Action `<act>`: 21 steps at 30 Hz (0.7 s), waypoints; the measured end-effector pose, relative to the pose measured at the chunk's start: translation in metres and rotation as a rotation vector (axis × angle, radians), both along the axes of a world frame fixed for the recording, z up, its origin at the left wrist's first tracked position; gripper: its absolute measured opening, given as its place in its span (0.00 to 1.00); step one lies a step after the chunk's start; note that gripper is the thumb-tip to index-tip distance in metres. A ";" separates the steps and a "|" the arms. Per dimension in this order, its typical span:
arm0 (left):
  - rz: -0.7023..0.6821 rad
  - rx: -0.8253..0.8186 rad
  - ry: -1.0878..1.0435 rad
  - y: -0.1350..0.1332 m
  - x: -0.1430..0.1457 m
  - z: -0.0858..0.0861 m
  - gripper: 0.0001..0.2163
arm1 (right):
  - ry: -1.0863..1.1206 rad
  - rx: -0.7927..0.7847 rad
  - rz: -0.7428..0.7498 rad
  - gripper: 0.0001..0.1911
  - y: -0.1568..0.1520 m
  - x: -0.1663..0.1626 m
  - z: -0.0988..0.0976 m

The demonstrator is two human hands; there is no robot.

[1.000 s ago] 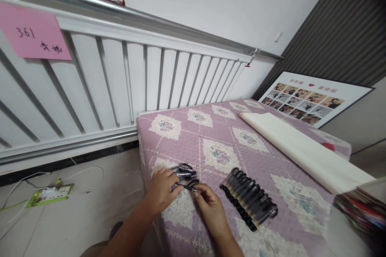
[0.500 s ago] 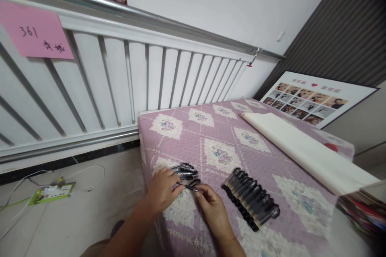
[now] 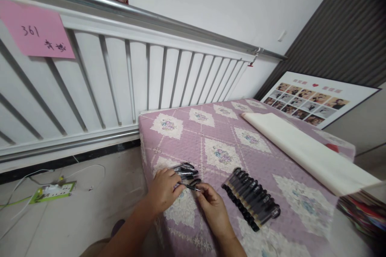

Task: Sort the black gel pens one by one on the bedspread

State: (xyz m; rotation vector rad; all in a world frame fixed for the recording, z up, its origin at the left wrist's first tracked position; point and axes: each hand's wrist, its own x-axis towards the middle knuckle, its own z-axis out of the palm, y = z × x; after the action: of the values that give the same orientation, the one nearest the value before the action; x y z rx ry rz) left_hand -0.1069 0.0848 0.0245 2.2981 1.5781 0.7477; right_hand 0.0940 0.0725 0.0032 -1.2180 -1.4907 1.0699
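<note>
A slim dark pen (image 3: pixel 190 187) is pinched between my two hands, just over the near left corner of the bed. My left hand (image 3: pixel 164 190) grips its left end, and part of the pen is hidden by the fingers. At the other end, the thumb and fingertips of my right hand (image 3: pixel 213 208) close on the tip. Several loose black pens (image 3: pixel 186 173) lie beyond my left hand, partly covered by it. To the right of my right hand, a neat row of capped pens (image 3: pixel 251 198) lies side by side on the quilted cover.
The purple floral bedspread (image 3: pixel 193 140) is under everything. A rolled cream sheet (image 3: pixel 301 152) crosses it at the right, with a framed photo board (image 3: pixel 307 100) behind. A white radiator (image 3: pixel 177 76) runs along the wall. A green power strip (image 3: pixel 52 192) sits on the floor.
</note>
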 end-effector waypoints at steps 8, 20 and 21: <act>-0.014 0.002 -0.003 0.001 -0.001 -0.001 0.04 | -0.006 -0.010 0.018 0.10 0.001 0.001 0.000; -0.118 0.028 -0.074 0.001 -0.006 0.002 0.05 | -0.085 0.043 -0.007 0.11 0.000 -0.001 0.004; -0.119 0.026 -0.070 0.001 -0.006 0.002 0.05 | -0.101 0.053 -0.005 0.11 0.000 -0.001 0.004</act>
State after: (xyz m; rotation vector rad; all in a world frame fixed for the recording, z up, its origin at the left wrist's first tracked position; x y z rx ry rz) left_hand -0.1126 0.0859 0.0266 2.3332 1.3955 0.8137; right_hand 0.0926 0.0720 0.0076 -1.2538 -1.5817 0.9718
